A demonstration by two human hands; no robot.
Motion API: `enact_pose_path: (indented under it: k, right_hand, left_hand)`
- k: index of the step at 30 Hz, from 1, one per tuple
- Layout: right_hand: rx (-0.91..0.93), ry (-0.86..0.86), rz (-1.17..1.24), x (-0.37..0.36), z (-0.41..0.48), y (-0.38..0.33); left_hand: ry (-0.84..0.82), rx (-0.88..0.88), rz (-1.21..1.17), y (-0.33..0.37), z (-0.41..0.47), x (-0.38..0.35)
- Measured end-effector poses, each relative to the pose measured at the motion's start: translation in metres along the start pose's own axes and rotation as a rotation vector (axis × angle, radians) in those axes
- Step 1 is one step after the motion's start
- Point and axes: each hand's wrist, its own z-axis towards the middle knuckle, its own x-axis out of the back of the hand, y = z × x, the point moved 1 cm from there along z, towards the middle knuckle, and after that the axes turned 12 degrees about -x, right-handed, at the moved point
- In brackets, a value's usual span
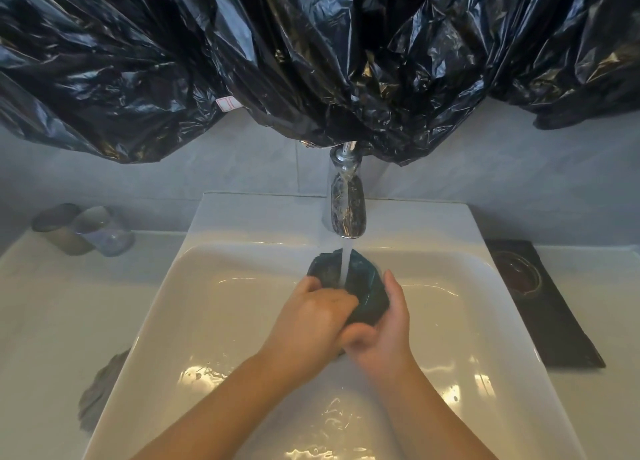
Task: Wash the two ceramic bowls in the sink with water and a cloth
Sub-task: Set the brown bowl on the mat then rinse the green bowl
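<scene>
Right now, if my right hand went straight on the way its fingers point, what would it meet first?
Probably the back wall of the sink, just right of the tap; depth is unclear. The right hand holds the dark bowl.

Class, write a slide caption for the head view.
Left hand and right hand hold a dark bowl under the running tap in the sink.

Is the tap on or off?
On: water runs from the tap onto the dark object that the left hand and the right hand hold.
</scene>
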Motion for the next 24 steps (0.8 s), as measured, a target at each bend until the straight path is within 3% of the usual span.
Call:
enact_pose_path:
  k: [4,8,13,16,21,24]
  right_hand:
    - [0.031,0.002,-0.038,0.001,0.0,0.0]
    - [-0.03,-0.002,-0.035,0.001,-0.001,-0.005]
    - [-0.103,0.046,-0.108,-0.001,0.002,-0.004]
    - [-0.135,0.04,-0.103,0.001,0.001,-0.006]
    - [-0.141,0.087,-0.1,0.002,0.003,-0.003]
    - [-0.161,0.073,-0.048,0.002,0.004,-0.005]
  left_hand:
    - [0.029,0.22,-0.186,0.018,0.005,0.0]
    - [-0.047,-0.033,-0.029,-0.001,-0.007,0.001]
    - [-0.193,-0.063,0.069,-0.016,-0.006,0.009]
    - [-0.185,-0.16,-0.023,-0.009,-0.004,0.01]
    - [-0.129,-0.112,-0.292,-0.009,-0.006,0.019]
    - [-0.081,-0.092,-0.326,-0.015,-0.017,0.023]
